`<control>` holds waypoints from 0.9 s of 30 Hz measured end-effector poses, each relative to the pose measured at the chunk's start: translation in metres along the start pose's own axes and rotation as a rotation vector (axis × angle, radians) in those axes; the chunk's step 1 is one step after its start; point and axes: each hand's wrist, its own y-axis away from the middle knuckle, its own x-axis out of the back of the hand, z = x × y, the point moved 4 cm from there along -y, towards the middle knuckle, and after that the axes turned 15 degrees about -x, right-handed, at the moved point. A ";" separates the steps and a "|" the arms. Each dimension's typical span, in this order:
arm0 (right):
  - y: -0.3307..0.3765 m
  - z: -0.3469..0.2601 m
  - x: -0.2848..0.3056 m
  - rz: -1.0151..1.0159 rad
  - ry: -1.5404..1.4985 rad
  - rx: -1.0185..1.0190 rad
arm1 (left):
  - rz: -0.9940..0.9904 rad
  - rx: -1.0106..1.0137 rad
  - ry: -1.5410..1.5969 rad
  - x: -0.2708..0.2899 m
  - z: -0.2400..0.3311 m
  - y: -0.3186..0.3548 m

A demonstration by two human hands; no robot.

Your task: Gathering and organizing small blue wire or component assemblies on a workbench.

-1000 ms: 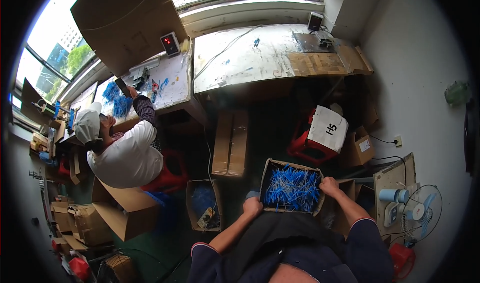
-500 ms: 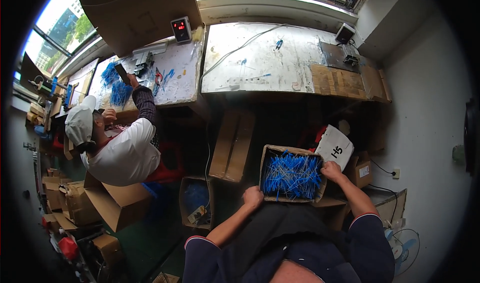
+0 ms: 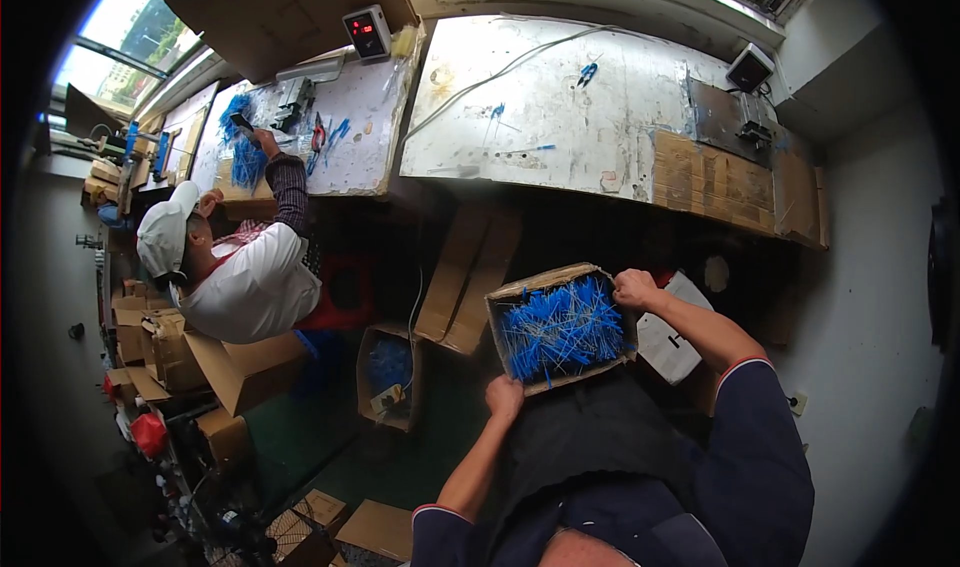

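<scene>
I hold a cardboard box (image 3: 530, 284) in front of my body, tilted so that its open top faces me. Inside lies a tangled heap of thin blue and clear plastic strips (image 3: 565, 324). My left hand (image 3: 504, 397) is closed on the near left corner of the box. The far right corner is gripped by my right hand (image 3: 635, 290), with the fingers curled over the edge. The undersides of both grips are hidden.
A white worktable (image 3: 560, 97) stands ahead, with blue-handled snips (image 3: 587, 74) and a metal fixture (image 3: 752, 127). To the left a co-worker (image 3: 245, 287) works at another table. A closed carton (image 3: 468, 282) and an open box (image 3: 390, 377) stand on the floor. Beside my right forearm is a white panel (image 3: 672, 339).
The box has turned counterclockwise and shifted slightly left. My right hand has moved forward with its corner, while my left stays at the near left corner. The view has swung too.
</scene>
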 end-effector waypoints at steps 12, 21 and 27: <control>-0.112 0.060 -0.081 -0.065 -0.066 -0.094 | -0.171 -0.065 -0.074 -0.083 -0.019 -0.128; -0.205 0.120 -0.171 0.072 -0.193 -0.374 | -0.259 -0.303 -0.183 -0.140 -0.017 -0.310; -0.306 0.162 -0.249 0.043 -0.031 -0.401 | -0.300 -0.438 -0.252 -0.196 -0.024 -0.440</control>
